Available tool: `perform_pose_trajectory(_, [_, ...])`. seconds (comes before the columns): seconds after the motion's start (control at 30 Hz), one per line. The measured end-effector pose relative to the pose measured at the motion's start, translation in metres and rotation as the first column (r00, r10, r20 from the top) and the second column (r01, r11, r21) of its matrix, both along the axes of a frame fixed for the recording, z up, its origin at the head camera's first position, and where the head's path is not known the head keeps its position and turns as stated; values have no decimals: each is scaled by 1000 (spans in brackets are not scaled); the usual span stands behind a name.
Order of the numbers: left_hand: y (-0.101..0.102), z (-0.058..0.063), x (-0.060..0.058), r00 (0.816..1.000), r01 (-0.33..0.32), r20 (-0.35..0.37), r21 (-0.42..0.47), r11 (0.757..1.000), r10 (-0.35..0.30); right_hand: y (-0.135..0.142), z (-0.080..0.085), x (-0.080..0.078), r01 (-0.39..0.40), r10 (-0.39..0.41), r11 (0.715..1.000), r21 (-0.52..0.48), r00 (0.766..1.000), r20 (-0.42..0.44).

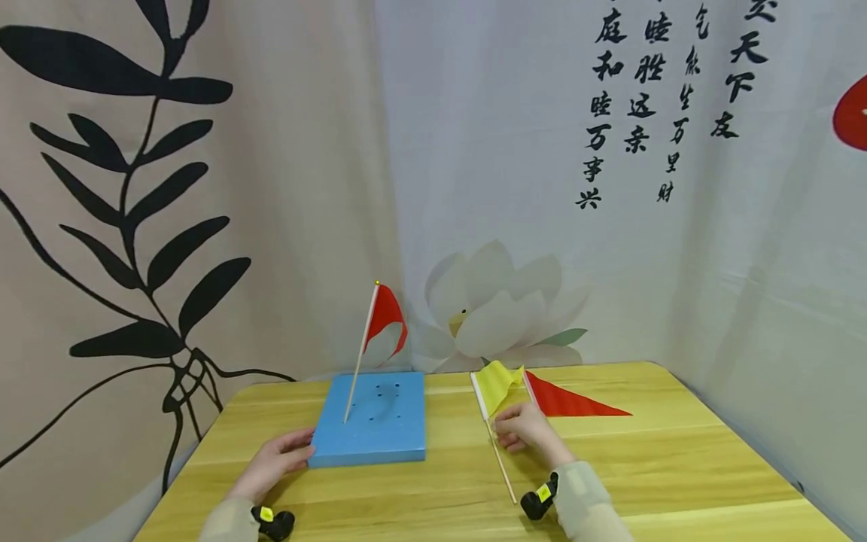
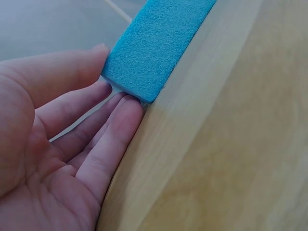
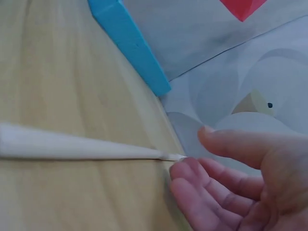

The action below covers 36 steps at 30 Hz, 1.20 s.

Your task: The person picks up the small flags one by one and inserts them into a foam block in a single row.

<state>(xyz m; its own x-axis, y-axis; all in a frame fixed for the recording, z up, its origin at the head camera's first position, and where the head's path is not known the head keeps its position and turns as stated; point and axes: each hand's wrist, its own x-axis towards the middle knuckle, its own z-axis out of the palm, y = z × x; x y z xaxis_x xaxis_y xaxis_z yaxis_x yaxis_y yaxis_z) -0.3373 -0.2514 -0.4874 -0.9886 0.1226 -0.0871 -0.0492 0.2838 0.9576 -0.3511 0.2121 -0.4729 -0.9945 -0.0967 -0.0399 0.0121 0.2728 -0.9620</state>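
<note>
A blue foam block [image 1: 400, 433] lies on the table, with several small holes in its top. My left hand [image 1: 278, 461] rests against its near left corner, thumb and fingers extended along the foam in the left wrist view. A red flag [image 1: 384, 307] on a thin stick stands in the block, tilted slightly right. To the right, a yellow flag [image 1: 497, 385] lies with its stick pointing toward me. My right hand [image 1: 533, 434] is beside that stick, fingertips right at it; in the right wrist view the thumb stands apart from the loosely bent fingers.
Behind the right hand, a red triangular flag [image 1: 572, 399] lies on the wooden table [image 1: 677, 459], its stick mostly hidden. A printed curtain [image 1: 325, 188] hangs behind the table. A black wrist camera [image 1: 538, 498] sits on the right cuff, another [image 1: 274, 522] on the left.
</note>
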Motion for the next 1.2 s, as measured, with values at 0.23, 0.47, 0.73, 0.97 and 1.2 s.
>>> perform_pose_trajectory(0.23, [2,3,-3,1000,20,-13,-12,1000,-20,-4,-7,1,88,-83,986,144,996,-42])
perform_pose_trajectory(0.47, [3,1,-2,1000,13,-23,-5,1000,-13,-9,-7,5,90,-68,969,231,992,-101])
perform_pose_trajectory(0.73, [2,-1,-1,1000,14,-20,-5,1000,-14,-14,-9,8,105,-58,944,313,986,-158])
perform_pose_trajectory(0.97, [1,-3,-1,1000,-15,-12,-11,1000,15,-16,-9,8,123,-68,935,333,982,-174])
perform_pose_trajectory(1.2, [0,-2,0,1000,-25,-11,-9,1000,25,-11,-7,5,87,-26,934,346,984,-178])
